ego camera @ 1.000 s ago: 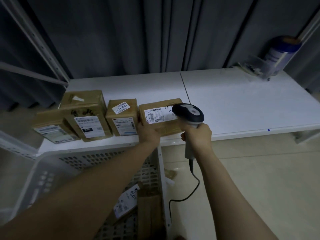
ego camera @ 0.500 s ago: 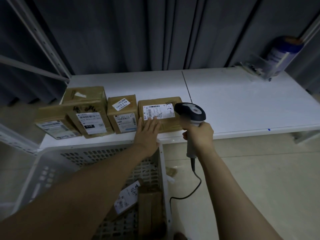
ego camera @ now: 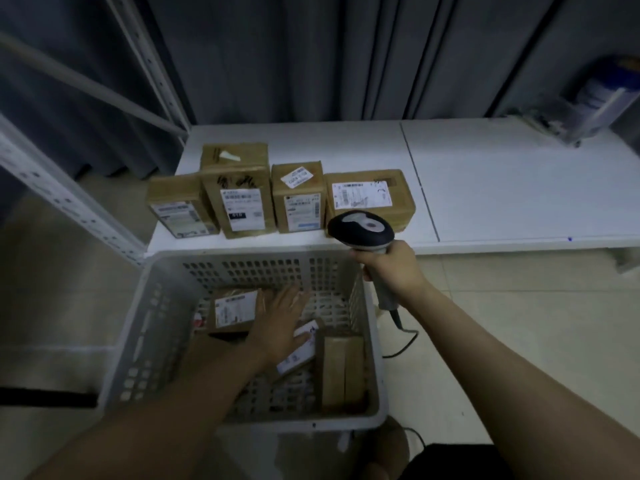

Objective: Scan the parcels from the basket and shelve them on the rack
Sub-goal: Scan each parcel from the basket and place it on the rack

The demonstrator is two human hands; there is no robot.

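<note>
Several brown cardboard parcels with white labels stand in a row on the white rack shelf; the rightmost parcel lies flat. Below the shelf sits a grey perforated basket with three parcels inside: a labelled parcel at the back left, a tilted labelled parcel in the middle and a plain brown parcel at the right. My left hand reaches into the basket with fingers spread, over the middle parcel. My right hand grips the handle of a grey barcode scanner above the basket's right corner.
Grey rack uprights slant at the left. A blue-and-white container stands at the shelf's far right corner. The scanner's cable hangs to the tiled floor right of the basket. Dark curtains hang behind the shelf.
My left hand has left the rightmost parcel on the shelf and dropped into the basket. The view has tilted down. The scanner has stayed in my right hand.
</note>
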